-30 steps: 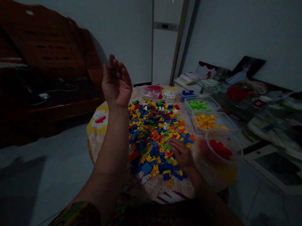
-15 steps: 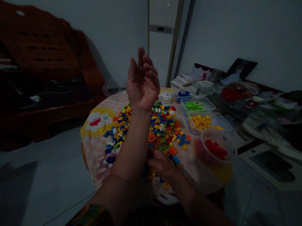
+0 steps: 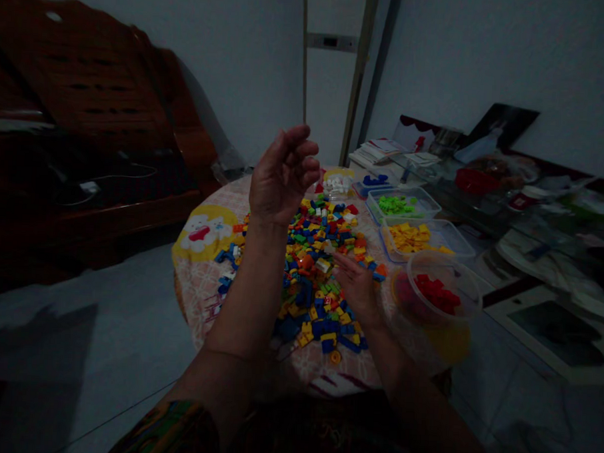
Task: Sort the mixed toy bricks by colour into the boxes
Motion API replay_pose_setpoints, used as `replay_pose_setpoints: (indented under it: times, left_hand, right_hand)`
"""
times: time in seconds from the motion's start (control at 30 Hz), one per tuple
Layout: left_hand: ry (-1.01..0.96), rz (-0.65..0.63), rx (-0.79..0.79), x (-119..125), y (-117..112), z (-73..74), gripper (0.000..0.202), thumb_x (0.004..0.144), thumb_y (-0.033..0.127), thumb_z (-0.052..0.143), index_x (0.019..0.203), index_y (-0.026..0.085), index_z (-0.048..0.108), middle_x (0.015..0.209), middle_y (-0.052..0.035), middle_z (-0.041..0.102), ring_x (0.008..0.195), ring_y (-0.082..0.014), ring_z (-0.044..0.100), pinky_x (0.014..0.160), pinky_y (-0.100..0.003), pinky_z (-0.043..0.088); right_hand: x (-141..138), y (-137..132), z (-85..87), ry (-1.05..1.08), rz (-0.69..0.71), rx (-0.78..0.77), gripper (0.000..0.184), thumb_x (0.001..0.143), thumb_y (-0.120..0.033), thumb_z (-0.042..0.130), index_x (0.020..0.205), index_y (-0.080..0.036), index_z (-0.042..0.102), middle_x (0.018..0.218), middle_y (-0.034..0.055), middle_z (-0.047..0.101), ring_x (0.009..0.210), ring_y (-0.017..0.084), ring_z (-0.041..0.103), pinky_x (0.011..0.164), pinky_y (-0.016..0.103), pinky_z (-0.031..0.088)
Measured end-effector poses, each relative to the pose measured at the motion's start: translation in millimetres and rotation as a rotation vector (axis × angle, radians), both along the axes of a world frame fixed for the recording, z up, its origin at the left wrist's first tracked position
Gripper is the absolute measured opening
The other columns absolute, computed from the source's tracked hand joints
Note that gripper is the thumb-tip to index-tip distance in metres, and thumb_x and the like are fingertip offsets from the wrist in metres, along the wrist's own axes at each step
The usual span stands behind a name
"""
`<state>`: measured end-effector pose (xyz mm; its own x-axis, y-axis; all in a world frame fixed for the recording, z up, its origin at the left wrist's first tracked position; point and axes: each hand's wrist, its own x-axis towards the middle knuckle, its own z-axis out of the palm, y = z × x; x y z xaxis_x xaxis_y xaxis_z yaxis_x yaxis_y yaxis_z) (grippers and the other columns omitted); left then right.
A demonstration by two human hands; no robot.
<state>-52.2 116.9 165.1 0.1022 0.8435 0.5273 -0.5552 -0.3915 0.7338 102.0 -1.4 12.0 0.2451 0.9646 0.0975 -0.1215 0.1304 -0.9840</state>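
Note:
My left hand [image 3: 284, 175] is raised above the table, palm up, with its fingers loosely curled and apart. Nothing shows in it. Below it spreads a heap of mixed toy building bricks [image 3: 306, 297] in blue, yellow, red, green, orange and white. At the right side of the heap, my right hand [image 3: 355, 285] reaches in with fingers stretched out. Its fingertips are close to a white brick [image 3: 323, 265], and whether they touch it I cannot tell. My left forearm hides part of the heap.
Along the table's right side stand a round tub [image 3: 472, 297] of red bricks, a clear box [image 3: 464, 250] of yellow ones and another box [image 3: 428, 204] of green ones. White [image 3: 338, 184] and blue pieces [image 3: 375, 181] lie farther back. A patterned cloth [image 3: 199, 282] covers the round table.
My right hand has moved forward and to the right, from the near bricks to the heap's right side. The fingers of my left hand have curled and the hand is slightly lower.

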Motion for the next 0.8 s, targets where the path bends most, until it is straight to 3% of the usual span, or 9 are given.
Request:
replay_pose_setpoints:
  times: [0.1,0.23,0.33,0.43,0.53,0.67,0.8]
  left_hand:
    - [0.144,0.061,-0.02,-16,-11,-21.4,0.022,0.085,0.04,0.064,0.092,0.02,0.07,0.079,-0.0009,0.071,0.065,-0.0098,0.065,0.06,-0.02,0.055]
    - [0.528,0.198,-0.062,-35,-25,-59.5,0.026,0.078,0.042,0.069,0.081,0.017,0.067,0.067,-0.0015,0.068,0.055,-0.0106,0.061,0.054,-0.022,0.05]
    - [0.861,0.161,-0.072,-46,-38,-85.6,0.023,0.076,0.04,0.068,0.074,0.016,0.067,0.056,0.0005,0.063,0.05,-0.0118,0.058,0.05,-0.022,0.045]
    - [1.165,0.08,-0.045,-53,-53,-105.4,0.02,0.077,0.036,0.064,0.074,0.017,0.069,0.056,0.0003,0.064,0.052,-0.0129,0.058,0.05,-0.022,0.041]
    - [1.354,0.097,0.006,-59,-67,-118.0,0.02,0.08,0.033,0.06,0.08,0.019,0.073,0.065,-0.0011,0.07,0.06,-0.015,0.062,0.055,-0.023,0.043]
    - [1.482,0.174,0.041,-61,-77,-124.2,0.021,0.082,0.029,0.057,0.086,0.021,0.076,0.076,-0.0028,0.074,0.075,-0.019,0.067,0.065,-0.026,0.047]
    - [1.552,0.126,0.041,-57,-83,-127.2,0.022,0.082,0.027,0.06,0.093,0.021,0.077,0.086,-0.0033,0.076,0.082,-0.0193,0.068,0.075,-0.027,0.049]
  right_hand:
    - [30,-14,-10.8,-0.265,-0.088,0.08,0.02,0.075,-0.026,0.073,0.095,-0.025,0.079,0.107,0.0044,0.075,0.101,0.022,0.067,0.094,0.037,0.053]
    - [62,-43,-27.1,-0.653,-0.13,0.136,0.016,0.085,-0.032,0.064,0.086,-0.023,0.077,0.084,0.006,0.074,0.079,0.022,0.067,0.08,0.035,0.052]
    - [75,-55,-35.8,-0.852,-0.17,0.181,0.022,0.09,-0.033,0.057,0.08,-0.021,0.074,0.078,0.0068,0.072,0.073,0.021,0.065,0.07,0.032,0.048]
    - [78,-56,-41.4,-0.895,-0.126,0.183,0.028,0.092,-0.034,0.053,0.074,-0.021,0.07,0.068,0.0044,0.067,0.061,0.018,0.061,0.06,0.029,0.044]
    - [75,-54,-45.9,-0.922,-0.116,0.189,0.029,0.092,-0.033,0.051,0.072,-0.021,0.069,0.065,0.0032,0.066,0.059,0.017,0.06,0.058,0.027,0.042]
    - [73,-53,-50.3,-0.982,-0.129,0.205,0.03,0.093,-0.033,0.05,0.073,-0.021,0.069,0.073,0.0054,0.072,0.068,0.019,0.066,0.064,0.028,0.044]
    - [74,-53,-51.9,-1.003,-0.145,0.218,0.031,0.093,-0.032,0.049,0.074,-0.02,0.07,0.073,0.0059,0.072,0.067,0.018,0.066,0.064,0.027,0.044]
